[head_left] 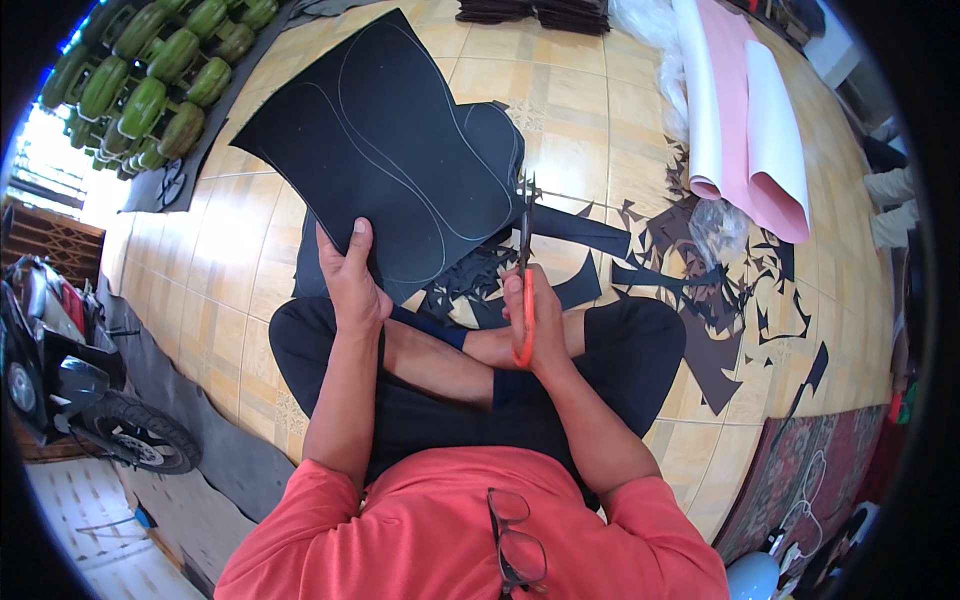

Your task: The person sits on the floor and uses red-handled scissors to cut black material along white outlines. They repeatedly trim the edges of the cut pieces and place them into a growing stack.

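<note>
A large black sheet point(370, 130), marked with pale curved outlines of sole-like shapes, is raised before me. My left hand point(352, 275) grips its near edge, thumb on top and the other fingers mostly hidden beneath. In my right hand point(541, 318) are scissors point(527, 235) with orange handles and dark blades pointing away from me. The blades stand beside the sheet's right edge, with their tips a little apart. Dark cut scraps point(470, 280) lie on the floor below the sheet, and a longer black offcut point(580, 234) stretches to the right of the blades.
Brown and black scraps point(710, 300) litter the tiled floor on the right. Beyond them lie pink and white rolls point(745, 120). Green gas cylinders point(150, 80) are stacked far left, a motorcycle point(90, 390) stands left, and a patterned rug point(810, 470) lies near right.
</note>
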`<state>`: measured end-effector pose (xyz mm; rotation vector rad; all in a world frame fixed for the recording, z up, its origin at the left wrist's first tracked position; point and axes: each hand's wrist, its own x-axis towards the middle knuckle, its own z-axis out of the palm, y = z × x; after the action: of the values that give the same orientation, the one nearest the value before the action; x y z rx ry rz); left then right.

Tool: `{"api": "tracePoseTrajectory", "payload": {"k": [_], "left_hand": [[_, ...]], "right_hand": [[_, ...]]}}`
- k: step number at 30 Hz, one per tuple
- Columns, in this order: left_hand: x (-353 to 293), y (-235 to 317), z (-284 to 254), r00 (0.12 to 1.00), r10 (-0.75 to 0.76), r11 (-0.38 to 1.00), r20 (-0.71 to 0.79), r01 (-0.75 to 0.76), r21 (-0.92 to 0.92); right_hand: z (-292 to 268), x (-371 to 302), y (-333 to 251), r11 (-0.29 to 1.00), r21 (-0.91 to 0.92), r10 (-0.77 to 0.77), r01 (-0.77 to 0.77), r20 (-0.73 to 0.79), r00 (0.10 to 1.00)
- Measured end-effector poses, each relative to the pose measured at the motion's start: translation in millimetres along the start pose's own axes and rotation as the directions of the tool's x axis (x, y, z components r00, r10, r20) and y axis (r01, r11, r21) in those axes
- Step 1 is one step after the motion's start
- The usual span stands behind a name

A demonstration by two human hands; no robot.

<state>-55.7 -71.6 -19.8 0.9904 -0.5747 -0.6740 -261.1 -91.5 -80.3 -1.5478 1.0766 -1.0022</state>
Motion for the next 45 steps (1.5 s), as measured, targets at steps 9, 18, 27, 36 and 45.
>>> {"api": "tracePoseTrajectory", "payload": {"k": [9, 18, 27, 36, 45], "left_hand": [[-12.2, 0.8, 12.0, 0.998, -0.057, 0.995, -0.014, 0.056, -0.077], [8.5, 6.3, -7.9, 0.999, -0.032, 0.999, 0.037, 0.032, 0.008], [6.4, 11.1, -21.9, 0.994, -0.091, 0.990, 0.053, 0.084, 0.114], [8.9, 33.6, -49.2, 0.942, -0.316, 0.917, 0.111, 0.274, 0.289], [-3.2, 43.1, -69.3, 0.844, -0.506, 0.800, 0.174, 0.385, 0.461]], "right_hand": [[0.9, 3.5, 2.7, 0.990, -0.088, -0.115, 0.112, -0.025, 0.993], [-10.0, -0.1, -4.3, 0.993, 0.119, -0.013, -0.003, 0.140, 0.990], [-5.3, 2.0, 7.0, 0.996, 0.062, -0.077, 0.065, 0.214, 0.974], [-14.5, 9.0, 9.9, 0.986, 0.099, 0.120, -0.135, 0.145, 0.982], [-21.8, 15.6, 7.0, 0.995, -0.065, -0.075, 0.081, 0.093, 0.993]]}}
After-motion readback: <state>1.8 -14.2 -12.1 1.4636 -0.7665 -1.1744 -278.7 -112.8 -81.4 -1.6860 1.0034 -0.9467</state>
